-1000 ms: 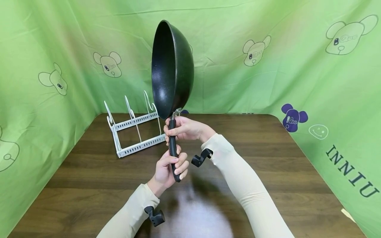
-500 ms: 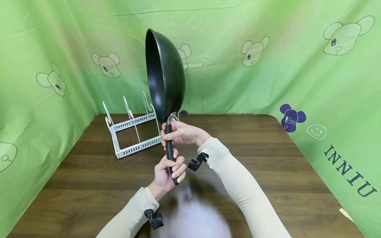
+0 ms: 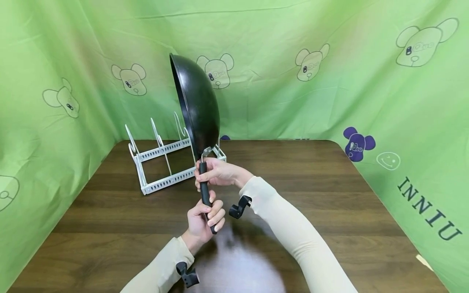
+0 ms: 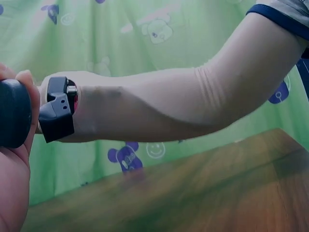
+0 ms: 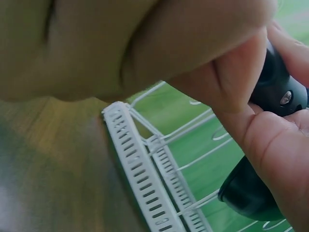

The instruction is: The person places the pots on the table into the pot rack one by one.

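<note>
A black wok (image 3: 199,101) is held upright above the table, its hollow side facing left and its long black handle pointing down. My left hand (image 3: 205,219) grips the lower part of the handle. Higher up, near the metal bracket, my right hand (image 3: 216,173) pinches the handle between thumb and fingers. Behind the wok stands a white metal rack (image 3: 168,179) with wire dividers, its right part partly hidden by the wok and right hand. In the right wrist view, curled fingers sit by the handle's screw (image 5: 286,97), with the wok's rim lower down.
The brown wooden table (image 3: 311,195) carries the rack at its back left. Green cloth (image 3: 264,93) with printed mouse heads hangs around the back and sides. A small pale piece (image 3: 424,262) lies at the table's right edge.
Both hands have lowered the wok and moved it left, toward the rack. The wok has also turned and leans further left, so more of its outer side shows.
</note>
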Motion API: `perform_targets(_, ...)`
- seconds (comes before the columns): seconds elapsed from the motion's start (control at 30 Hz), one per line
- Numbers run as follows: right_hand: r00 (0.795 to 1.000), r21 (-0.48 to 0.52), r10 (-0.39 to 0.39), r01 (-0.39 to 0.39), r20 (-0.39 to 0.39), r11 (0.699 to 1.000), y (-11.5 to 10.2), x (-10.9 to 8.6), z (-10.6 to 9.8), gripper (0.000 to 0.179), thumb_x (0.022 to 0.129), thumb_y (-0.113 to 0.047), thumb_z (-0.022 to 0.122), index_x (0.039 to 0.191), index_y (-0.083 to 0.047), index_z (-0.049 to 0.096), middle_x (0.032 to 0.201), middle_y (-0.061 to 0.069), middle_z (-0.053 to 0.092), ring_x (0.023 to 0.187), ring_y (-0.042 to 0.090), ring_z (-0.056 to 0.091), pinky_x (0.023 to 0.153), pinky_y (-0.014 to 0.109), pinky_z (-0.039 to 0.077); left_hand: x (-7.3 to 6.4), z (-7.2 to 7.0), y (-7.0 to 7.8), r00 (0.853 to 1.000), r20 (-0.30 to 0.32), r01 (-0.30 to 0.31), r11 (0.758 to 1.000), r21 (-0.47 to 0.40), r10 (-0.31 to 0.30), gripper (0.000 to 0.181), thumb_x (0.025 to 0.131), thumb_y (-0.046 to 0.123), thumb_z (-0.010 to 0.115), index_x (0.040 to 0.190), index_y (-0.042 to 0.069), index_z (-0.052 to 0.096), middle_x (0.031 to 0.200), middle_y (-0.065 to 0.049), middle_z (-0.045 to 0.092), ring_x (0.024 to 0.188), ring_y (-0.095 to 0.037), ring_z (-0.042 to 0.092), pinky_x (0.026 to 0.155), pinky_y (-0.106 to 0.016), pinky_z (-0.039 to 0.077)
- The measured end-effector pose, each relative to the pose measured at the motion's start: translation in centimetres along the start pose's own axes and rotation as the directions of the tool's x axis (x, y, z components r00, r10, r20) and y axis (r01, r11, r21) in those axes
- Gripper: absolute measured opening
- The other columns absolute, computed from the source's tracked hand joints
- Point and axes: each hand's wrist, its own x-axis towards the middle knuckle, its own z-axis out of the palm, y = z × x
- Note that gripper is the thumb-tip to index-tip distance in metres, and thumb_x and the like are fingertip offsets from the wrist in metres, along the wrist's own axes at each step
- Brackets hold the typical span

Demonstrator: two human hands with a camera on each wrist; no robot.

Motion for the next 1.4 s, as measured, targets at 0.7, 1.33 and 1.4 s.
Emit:
perform_targets(0.7, 0.989, 0.110, 0.071, -0.057, -0.131, 0.992, 4.0, -0.5, -0.1, 0.031, 0.090, 0.021, 0.035, 0.096, -0.008, 0.041, 0.077, 0.004, 0.055, 0.069, 0.017, 0.058, 0.073, 0.033, 0.054, -2.4, -2.2, -1.2, 0.996, -0.084, 0.043, 0.999, 0.012, -0.042, 0.018, 0.082, 0.006, 0.044, 0.098, 0.012, 0.049, 0.064, 0.003, 0.024, 0.050, -0.008, 0.026, 0.052, -0.017, 0.043)
perform_targets(1.33, 0.990, 0.147, 0.087, -0.071, -0.108, 0.987, 5.0, -2.0, -1.7, 0.036, 0.090, 0.022, 0.036, 0.100, -0.011, 0.046, 0.079, 0.004, 0.057, 0.072, 0.019, 0.059, 0.075, 0.035, 0.054, -2.6, -3.2, -0.9, 0.908, -0.357, 0.308, 0.928, 0.207, -0.222, 0.021, 0.080, 0.001, 0.042, 0.092, 0.017, 0.049, 0.066, 0.003, 0.044, 0.057, -0.011, 0.043, 0.060, -0.027, 0.046)
perform_targets(1.4, 0.991, 0.147, 0.078, -0.063, -0.104, 0.987, 5.2, -2.3, -1.9, 0.037, 0.090, 0.021, 0.036, 0.100, -0.012, 0.047, 0.080, 0.004, 0.058, 0.073, 0.019, 0.059, 0.075, 0.035, 0.054, -2.5, -3.1, -0.9, 0.873, -0.424, 0.358, 0.908, 0.216, -0.243, 0.023, 0.080, -0.001, 0.039, 0.091, 0.017, 0.048, 0.067, 0.003, 0.047, 0.059, -0.012, 0.046, 0.062, -0.029, 0.046)
